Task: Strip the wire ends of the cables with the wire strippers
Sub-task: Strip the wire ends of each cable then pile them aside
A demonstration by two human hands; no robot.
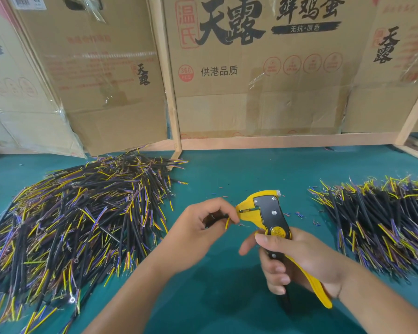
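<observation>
Right hand: your right hand point(302, 259) is clenched around the handles of the wire strippers point(273, 219), fingers wrapped over the black handle, the yellow handle running back under your palm toward your wrist.

Wire strippers: the yellow and black tool points up and to the left, its head raised above the table, the nose facing your other hand.

Left hand: your left hand point(200, 225) grips one black cable point(215, 218), fingers curled around it, thumb and forefinger pinching near its end right at the nose of the strippers.

Cable end: a yellow wire point(228, 222) bends down from your fingertips just beside the tool's nose; you cannot tell from here whether another wire end sits inside the nose.

Left pile point(75, 218): a large heap of black cables with yellow and purple wire ends lies on the table to the left of your left hand, spreading from the near edge back to the boxes.

Right pile point(381, 218): a second heap of the same cables lies to the right of the strippers, well apart from the first.

Table point(227, 174): a teal surface, with small scraps of insulation point(299, 215) scattered around the tool's head.

Background: printed cardboard boxes point(258, 68) stand upright behind the table, held by a light wooden frame point(285, 141).
</observation>
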